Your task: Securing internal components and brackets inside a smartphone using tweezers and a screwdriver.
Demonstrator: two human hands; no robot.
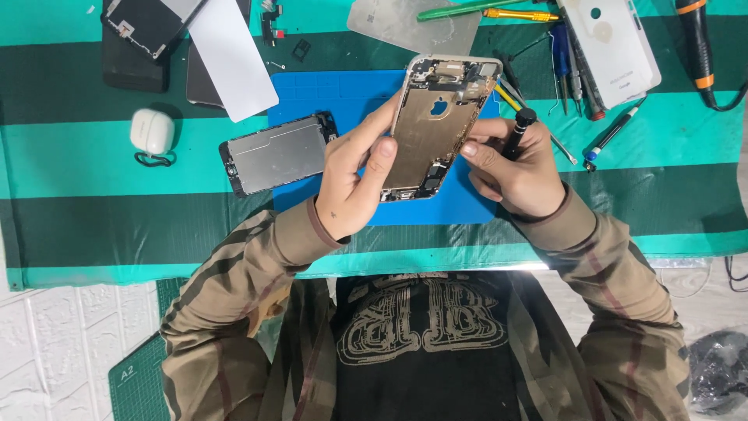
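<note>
A person seated at a worktop [93,234] covered in green striped cloth holds an opened phone housing [436,129] above a blue mat [343,93] near the middle of the worktop. The housing is tilted, its bare metal inside facing up, with small parts at its top and bottom ends.

The left hand [354,175] clasps the housing's left edge — thumb pressed on the inner plate, fingers wrapped behind. The right hand [518,168] has its grip closed around a black screwdriver [518,132], while its fingertips touch the housing's right edge.

Just left of the left hand, partly on the mat, lies a detached screen panel [273,154], metal back up. Further left sits a white earbud case [151,130] with a dark loop. Toward the far left corner are dark phone parts [148,27] and a white sheet [234,62] overlapping them.

Along the far edge lie a grey metal plate [409,23], a green tool [460,9] and a yellow-handled driver [518,14]. To the right of the housing — close behind the right hand — a cluster of thin tools [573,78] crowds the cloth, beside a white phone back cover [612,47]. A black and orange handle [697,47] rests near the far right corner. The person's camouflage sleeves [234,288] cover the near edge.
</note>
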